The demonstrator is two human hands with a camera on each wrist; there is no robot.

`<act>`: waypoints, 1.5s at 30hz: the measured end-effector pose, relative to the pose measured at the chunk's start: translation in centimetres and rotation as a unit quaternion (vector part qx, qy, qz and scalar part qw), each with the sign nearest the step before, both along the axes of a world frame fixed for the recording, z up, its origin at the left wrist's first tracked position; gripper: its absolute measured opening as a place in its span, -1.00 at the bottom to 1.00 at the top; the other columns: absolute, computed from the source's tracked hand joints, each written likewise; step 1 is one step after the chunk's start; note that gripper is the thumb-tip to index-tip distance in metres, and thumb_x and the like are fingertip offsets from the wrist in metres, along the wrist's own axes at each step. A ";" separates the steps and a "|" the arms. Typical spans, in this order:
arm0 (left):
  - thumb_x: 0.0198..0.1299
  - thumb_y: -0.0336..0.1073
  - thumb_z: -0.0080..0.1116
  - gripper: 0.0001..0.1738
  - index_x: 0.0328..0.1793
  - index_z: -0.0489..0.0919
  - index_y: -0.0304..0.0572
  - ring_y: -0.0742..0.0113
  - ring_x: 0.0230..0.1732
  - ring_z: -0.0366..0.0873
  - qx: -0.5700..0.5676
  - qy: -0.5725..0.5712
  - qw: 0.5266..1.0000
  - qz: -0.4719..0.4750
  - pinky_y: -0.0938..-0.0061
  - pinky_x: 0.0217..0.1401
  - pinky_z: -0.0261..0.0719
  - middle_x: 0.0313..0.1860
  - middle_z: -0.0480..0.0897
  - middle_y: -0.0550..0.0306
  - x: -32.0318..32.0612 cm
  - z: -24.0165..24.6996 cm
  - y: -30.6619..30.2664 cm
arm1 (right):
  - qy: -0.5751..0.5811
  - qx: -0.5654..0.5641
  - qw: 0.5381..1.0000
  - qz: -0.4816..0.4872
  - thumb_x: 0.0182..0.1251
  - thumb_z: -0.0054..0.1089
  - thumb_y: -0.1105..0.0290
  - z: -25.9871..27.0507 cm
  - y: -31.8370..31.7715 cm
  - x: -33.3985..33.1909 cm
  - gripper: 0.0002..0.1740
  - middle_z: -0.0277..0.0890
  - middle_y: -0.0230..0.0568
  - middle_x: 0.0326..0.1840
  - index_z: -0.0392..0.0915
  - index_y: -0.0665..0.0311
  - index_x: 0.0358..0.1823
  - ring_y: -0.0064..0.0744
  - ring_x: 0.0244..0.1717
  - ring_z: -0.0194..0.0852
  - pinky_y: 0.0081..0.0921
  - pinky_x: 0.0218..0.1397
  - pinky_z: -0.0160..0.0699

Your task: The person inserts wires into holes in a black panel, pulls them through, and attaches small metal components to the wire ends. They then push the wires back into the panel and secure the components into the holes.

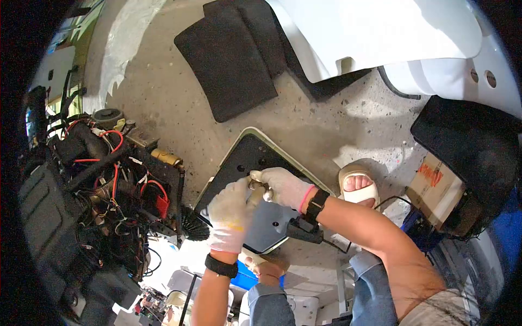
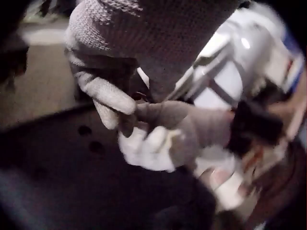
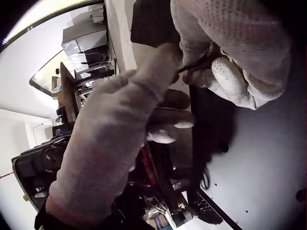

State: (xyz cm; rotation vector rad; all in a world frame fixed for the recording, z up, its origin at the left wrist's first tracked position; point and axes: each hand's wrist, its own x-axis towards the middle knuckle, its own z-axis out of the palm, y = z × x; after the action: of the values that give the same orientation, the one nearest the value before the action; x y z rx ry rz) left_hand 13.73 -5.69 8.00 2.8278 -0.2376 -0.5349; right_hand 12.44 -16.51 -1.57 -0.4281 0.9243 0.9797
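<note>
Both hands wear whitish knit gloves and meet above a dark panel [image 1: 228, 157] with a pale rim. The right hand [image 1: 283, 187] curls its fingers round a small thin dark piece [image 3: 194, 63], which juts toward the other hand. At its other end, the left hand [image 1: 228, 209], blurred in the head view, pinches it between thumb and forefinger; its other fingers stick out loosely [image 3: 168, 120]. In the left wrist view, the left hand's fingertips [image 2: 115, 103] overlap the curled right hand [image 2: 158, 143]. The gloves hide most of the piece, and I cannot tell its kind.
At the left stands a black machine [image 1: 109, 185] with tangled wires, close to the panel. Dark mats [image 1: 228, 65] lie on the speckled floor beyond, near a large white shell [image 1: 380, 32]. A sandalled foot [image 1: 359, 185] and a cardboard box [image 1: 435, 187] are at the right.
</note>
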 end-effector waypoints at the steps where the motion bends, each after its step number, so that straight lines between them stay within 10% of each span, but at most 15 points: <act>1: 0.16 -0.02 0.05 -0.69 -0.30 0.55 -0.10 0.18 -0.52 0.56 0.091 0.034 0.991 -0.095 0.35 -0.49 0.50 -0.47 0.59 0.05 0.7 0.4 0.0 | -0.015 0.015 1.000 0.009 0.27 0.08 0.27 -0.9 0.3 -0.4 -0.81 0.39 -0.36 -0.55 0.56 0.20 -0.37 -0.56 -0.65 0.21 -0.65 -0.67 0.14; 7: 0.17 -0.05 0.03 -0.69 -0.44 0.52 -0.12 0.20 -0.60 0.52 0.215 0.095 0.952 -0.195 0.35 -0.59 0.44 -0.60 0.50 0.15 1.3 -0.5 -0.5 | -0.033 0.020 0.999 -0.003 0.28 0.06 0.27 -0.8 0.0 -0.7 -0.81 0.38 -0.37 -0.59 0.56 0.21 -0.34 -0.60 -0.73 0.11 -0.66 -0.72 0.05; 8: 0.21 -0.08 0.00 -0.67 -0.44 0.51 -0.16 0.28 -0.61 0.49 -0.009 0.198 0.974 0.111 0.40 -0.62 0.42 -0.63 0.47 0.17 1.2 -0.8 -0.4 | -0.010 0.014 0.999 -0.043 0.29 0.04 0.26 -0.6 0.0 -0.7 -0.80 0.38 -0.38 -0.60 0.56 0.21 -0.33 -0.60 -0.73 0.10 -0.66 -0.72 0.04; 9: 0.24 -0.10 -0.04 -0.66 -0.44 0.51 -0.20 0.36 -0.63 0.47 -0.231 0.270 0.845 0.399 0.45 -0.64 0.40 -0.65 0.44 0.19 1.1 -1.1 -0.3 | -0.009 0.014 0.999 -0.043 0.29 0.04 0.26 -0.7 -0.1 -0.7 -0.80 0.38 -0.38 -0.60 0.56 0.21 -0.33 -0.60 -0.73 0.10 -0.66 -0.72 0.04; 10: 0.24 -0.10 -0.04 -0.66 -0.44 0.51 -0.20 0.36 -0.63 0.47 -0.231 0.271 0.845 0.399 0.45 -0.64 0.40 -0.65 0.44 0.19 0.8 -1.5 -0.1 | -0.032 0.031 0.998 -0.037 0.30 0.05 0.26 -1.0 -0.3 -0.7 -0.79 0.40 -0.38 -0.53 0.55 0.24 -0.32 -0.62 -0.66 0.19 -0.69 -0.69 0.11; 17: 0.19 -0.11 0.04 -0.75 -0.34 0.53 -0.12 0.19 -0.52 0.52 -0.052 -0.043 0.997 -0.022 0.29 -0.54 0.40 -0.57 0.51 0.07 -1.2 -1.2 2.4 | -0.033 0.010 0.998 0.050 0.32 0.02 0.26 -0.4 -0.7 -0.3 -0.75 0.37 -0.41 -0.51 0.52 0.32 -0.31 -0.67 -0.63 0.16 -0.74 -0.71 0.08; 24: 0.17 -0.08 0.04 -0.72 -0.47 0.47 -0.06 0.06 -0.53 0.50 0.143 0.066 0.976 -0.151 0.27 -0.58 0.38 -0.56 0.52 0.10 -0.6 -0.9 2.2 | -0.024 0.012 0.998 0.062 0.31 0.03 0.25 0.1 -0.9 0.2 -0.75 0.34 -0.44 -0.58 0.52 0.30 -0.35 -0.68 -0.66 0.13 -0.73 -0.70 0.06; 26: 0.25 -0.07 -0.04 -0.69 -0.42 0.49 -0.10 0.20 -0.60 0.48 0.020 0.041 0.997 -0.059 0.37 -0.65 0.35 -0.61 0.50 0.19 -1.3 -1.3 1.0 | -0.050 -0.010 0.999 0.007 0.25 0.10 0.21 -0.2 -0.5 -0.1 -0.75 0.40 -0.43 -0.62 0.55 0.19 -0.49 -0.61 -0.66 0.16 -0.64 -0.67 0.04; 28: 0.29 -0.06 -0.12 -0.63 -0.37 0.53 -0.17 0.38 -0.63 0.45 -0.261 0.345 0.748 0.503 0.47 -0.65 0.34 -0.64 0.48 0.27 -0.6 -0.3 -1.2 | -0.035 -0.016 0.999 0.020 0.23 0.11 0.21 -0.9 -0.1 -0.4 -0.76 0.41 -0.41 -0.61 0.55 0.19 -0.48 -0.61 -0.64 0.18 -0.63 -0.65 0.06; 29: 0.29 -0.06 -0.12 -0.63 -0.37 0.53 -0.17 0.38 -0.63 0.45 -0.261 0.347 0.748 0.503 0.47 -0.65 0.34 -0.64 0.48 0.27 -0.5 -0.3 -1.3 | -0.020 -0.021 0.999 0.035 0.22 0.12 0.20 -1.2 0.0 -0.6 -0.76 0.41 -0.40 -0.61 0.56 0.19 -0.47 -0.60 -0.62 0.21 -0.62 -0.63 0.09; 32: 0.26 -0.02 -0.06 -0.58 -0.23 0.54 -0.29 0.46 -0.53 0.47 -0.177 0.351 0.837 0.380 0.54 -0.56 0.39 -0.50 0.54 0.23 -0.5 -0.1 -1.2 | -0.047 -0.040 0.998 0.027 0.20 0.13 0.20 -0.8 -0.2 -0.6 -0.77 0.41 -0.38 -0.61 0.56 0.19 -0.47 -0.59 -0.65 0.20 -0.62 -0.65 0.08; 33: 0.20 -0.01 0.04 -0.61 -0.23 0.54 -0.25 0.31 -0.53 0.50 -0.079 0.171 0.969 0.157 0.42 -0.52 0.43 -0.50 0.53 0.15 -1.0 -0.2 -0.8 | -0.046 -0.039 0.998 0.028 0.20 0.13 0.20 -0.8 0.0 -0.6 -0.77 0.41 -0.38 -0.61 0.56 0.19 -0.47 -0.59 -0.65 0.20 -0.62 -0.65 0.08; 41: 0.13 -0.04 0.09 -0.68 -0.31 0.57 -0.16 0.15 -0.56 0.52 0.149 0.040 0.970 -0.186 0.32 -0.47 0.44 -0.56 0.54 0.08 0.8 -0.9 0.4 | -0.027 -0.037 0.997 0.062 0.20 0.13 0.22 -1.3 -0.1 -0.2 -0.77 0.41 -0.35 -0.61 0.57 0.22 -0.45 -0.57 -0.69 0.17 -0.61 -0.67 0.10; 43: 0.23 -0.08 -0.03 -0.66 -0.31 0.55 -0.22 0.32 -0.58 0.51 -0.180 0.303 0.882 0.313 0.43 -0.51 0.40 -0.53 0.57 0.14 0.9 -1.9 1.0 | -0.044 -0.053 0.997 0.044 0.20 0.13 0.22 -1.0 -0.1 -0.2 -0.77 0.40 -0.36 -0.61 0.57 0.22 -0.45 -0.58 -0.68 0.17 -0.61 -0.67 0.10; 45: 0.26 -0.11 -0.09 -0.65 -0.31 0.55 -0.24 0.38 -0.57 0.50 -0.202 0.346 0.838 0.370 0.47 -0.52 0.38 -0.51 0.58 0.15 1.2 -1.3 0.8 | -0.061 -0.070 0.995 0.026 0.20 0.13 0.21 -0.9 -0.2 -0.2 -0.76 0.38 -0.37 -0.62 0.57 0.22 -0.46 -0.59 -0.67 0.17 -0.61 -0.66 0.11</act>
State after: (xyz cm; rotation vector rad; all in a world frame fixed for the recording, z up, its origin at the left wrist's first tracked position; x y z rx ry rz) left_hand 14.90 -4.90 6.70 1.9121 0.7537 -1.0792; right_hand 12.29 -16.70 -2.42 -0.6252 0.8774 0.9282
